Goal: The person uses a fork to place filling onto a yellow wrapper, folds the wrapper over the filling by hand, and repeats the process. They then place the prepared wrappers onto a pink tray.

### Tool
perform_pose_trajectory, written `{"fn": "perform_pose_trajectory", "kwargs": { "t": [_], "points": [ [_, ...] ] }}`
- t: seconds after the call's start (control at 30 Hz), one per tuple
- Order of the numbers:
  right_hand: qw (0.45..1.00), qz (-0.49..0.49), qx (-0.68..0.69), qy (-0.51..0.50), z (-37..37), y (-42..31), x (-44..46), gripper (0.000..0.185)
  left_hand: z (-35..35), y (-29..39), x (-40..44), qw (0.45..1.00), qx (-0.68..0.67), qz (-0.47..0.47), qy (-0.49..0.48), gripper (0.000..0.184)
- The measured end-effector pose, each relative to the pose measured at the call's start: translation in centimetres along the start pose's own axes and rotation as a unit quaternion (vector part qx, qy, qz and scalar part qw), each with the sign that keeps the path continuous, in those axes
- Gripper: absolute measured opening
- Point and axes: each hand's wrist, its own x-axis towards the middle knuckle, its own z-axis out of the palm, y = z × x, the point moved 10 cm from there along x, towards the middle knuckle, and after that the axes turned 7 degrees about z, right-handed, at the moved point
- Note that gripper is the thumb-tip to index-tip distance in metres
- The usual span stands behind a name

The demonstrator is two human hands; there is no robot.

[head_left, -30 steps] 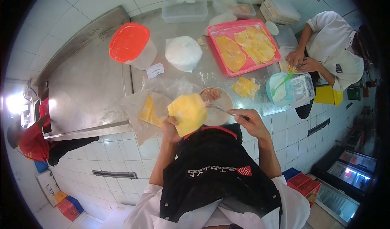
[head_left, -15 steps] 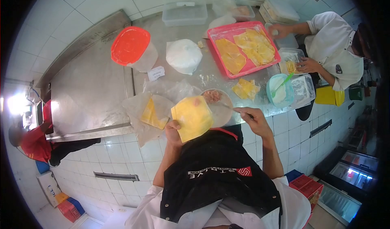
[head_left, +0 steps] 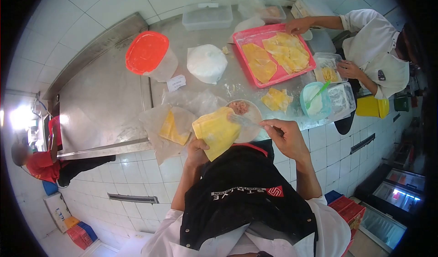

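Left hand [head_left: 197, 152] pinches yellow sheet [head_left: 215, 134]; right hand [head_left: 288, 139] grips fork [head_left: 247, 121], now closer, apparently touching the sheet.

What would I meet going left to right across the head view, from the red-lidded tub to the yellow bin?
Red-lidded tub → yellow sheet held by the left hand → right hand holding a utensil → light-blue bowl → yellow bin.

The black apron [head_left: 242, 177] reads "STRIVE SPORTS NUTRITION".
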Motion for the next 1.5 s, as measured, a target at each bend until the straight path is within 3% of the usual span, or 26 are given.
{"fn": "perform_pose_trajectory", "kwargs": {
  "t": [0.3,0.5,0.8,1.1,1.2,1.4,1.5],
  "points": [
    [1.000,-0.002,0.024,-0.012,0.0,0.8,-0.2,0.017,0.3,-0.7,-0.1,0.997,-0.080,-0.019,-0.014,0.086],
    [0.995,-0.011,-0.100,0.012,-0.3,0.2,-0.6,0.015,2.5,-0.8,0.3,0.996,-0.088,-0.025,-0.003,0.083],
    [0.992,-0.045,-0.116,0.018,2.3,1.4,-1.6,0.015,2.4,-1.4,0.7,0.995,0.014,0.030,0.092,0.060],
    [0.974,-0.088,-0.207,0.027,2.6,0.3,-2.2,0.024,2.3,-1.4,1.9,0.978,0.137,0.057,0.149,0.061],
    [0.971,-0.096,-0.217,0.024,1.9,-0.1,-2.5,0.025,2.1,-1.4,1.9,0.977,0.101,0.075,0.172,0.058],
    [0.987,-0.046,-0.149,-0.045,-0.4,0.9,-1.7,0.025,1.3,0.2,1.5,0.968,0.079,0.094,0.217,0.056],
    [0.974,0.029,-0.213,-0.073,0.6,2.8,0.0,0.025,2.0,0.2,1.8,0.973,0.106,0.100,0.177,0.055]
  ]
}}
